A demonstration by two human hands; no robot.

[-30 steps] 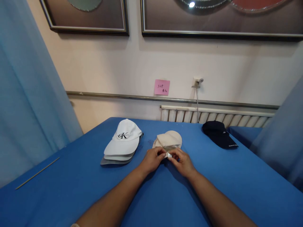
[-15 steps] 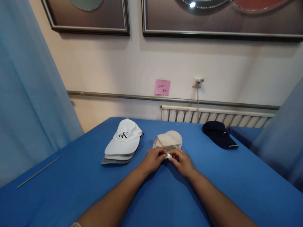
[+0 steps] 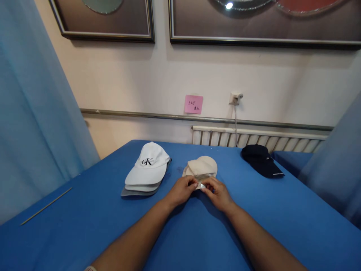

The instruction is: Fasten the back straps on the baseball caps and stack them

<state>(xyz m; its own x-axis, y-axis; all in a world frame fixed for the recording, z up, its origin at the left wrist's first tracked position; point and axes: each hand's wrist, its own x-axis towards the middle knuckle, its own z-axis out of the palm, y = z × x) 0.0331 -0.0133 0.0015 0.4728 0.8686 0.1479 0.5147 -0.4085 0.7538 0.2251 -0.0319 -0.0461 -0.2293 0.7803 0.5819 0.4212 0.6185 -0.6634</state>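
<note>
A left hand [image 3: 180, 191] and a right hand [image 3: 219, 195], fingertips pinched close together, hold the near edge of a beige cap [image 3: 201, 165] that lies on a blue cloth [image 3: 183, 241] just beyond them. A small silvery piece [image 3: 202, 186] shows at the right fingertips. The cap looks light, soft and apt to crumple, not fragile, and probably stiffer at the brim; its near edge appears to suit a fingertip pinch, while the silvery piece looks smooth and could slip. Beyond and left of the hands, a white cap [image 3: 149, 163] bearing black "CK" letters tops a stack; finer print across them is too small to read. Beyond and right, a dark cap [image 3: 262, 162] carries tiny, illegible pale lettering on its brim. Above the hands, a pink note [image 3: 193, 104] reads "32", followed by handwritten characters that are hard to make out.
</note>
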